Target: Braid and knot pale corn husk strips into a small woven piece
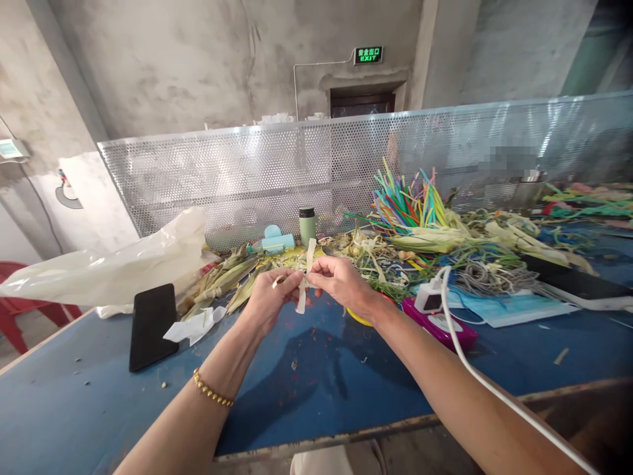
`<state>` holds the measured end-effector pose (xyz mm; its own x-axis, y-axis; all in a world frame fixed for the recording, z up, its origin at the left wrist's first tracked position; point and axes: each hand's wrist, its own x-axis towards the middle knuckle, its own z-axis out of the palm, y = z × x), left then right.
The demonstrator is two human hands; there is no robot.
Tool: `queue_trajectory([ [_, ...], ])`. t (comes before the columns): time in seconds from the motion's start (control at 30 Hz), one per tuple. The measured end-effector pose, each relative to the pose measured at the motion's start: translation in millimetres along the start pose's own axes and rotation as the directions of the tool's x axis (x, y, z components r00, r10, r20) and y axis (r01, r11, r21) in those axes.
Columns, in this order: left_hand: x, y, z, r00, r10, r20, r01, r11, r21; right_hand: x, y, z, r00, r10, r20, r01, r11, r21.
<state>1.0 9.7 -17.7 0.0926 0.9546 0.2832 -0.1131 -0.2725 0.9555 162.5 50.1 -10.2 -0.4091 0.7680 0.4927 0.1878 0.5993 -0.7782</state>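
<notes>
Over the middle of the blue table (163, 422), a narrow pale strip (310, 256), apparently corn husk, stands nearly upright between my hands. My left hand (270, 297) pinches it from the left, with thumb and forefinger near its middle. From the right, the fingertips of my right hand (343, 282) close on the same strip, almost touching the left fingers. The strip's lower end hangs below my fingers. A small pale end also shows at the left forefinger. Behind the hands lie dried corn husks (222, 280) and loose husk scraps (366, 247).
A black phone (153, 326) and crumpled white paper (198, 325) lie at left. Behind stands a green bottle (307, 225) before a perforated metal screen (237, 171). To the right are coloured strands (410, 204), a purple device (450, 326), and a white cable (475, 369) crossing near my right forearm.
</notes>
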Motion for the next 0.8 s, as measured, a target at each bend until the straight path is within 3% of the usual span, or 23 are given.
queue_trajectory([
  [0.13,0.2,-1.0,-0.7,0.997,0.027,-0.070,-0.021,0.996,0.091,-0.7,-0.7,1.4,1.000,0.005,-0.016,-0.004,1.000,0.027],
  [0.27,1.3,-0.6,-1.5,0.995,0.070,-0.070,-0.054,0.977,0.205,0.0,0.1,0.8,0.999,0.018,-0.029,-0.017,0.999,0.047],
  [0.47,4.1,-1.4,-2.4,0.995,0.026,-0.094,-0.018,0.996,0.085,1.4,4.9,1.3,1.000,-0.002,-0.017,0.002,1.000,-0.003],
  [0.8,12.7,-22.1,-9.8,0.994,-0.041,-0.098,0.047,0.997,0.056,8.2,25.6,13.0,1.000,0.013,0.001,-0.013,0.994,-0.112],
])
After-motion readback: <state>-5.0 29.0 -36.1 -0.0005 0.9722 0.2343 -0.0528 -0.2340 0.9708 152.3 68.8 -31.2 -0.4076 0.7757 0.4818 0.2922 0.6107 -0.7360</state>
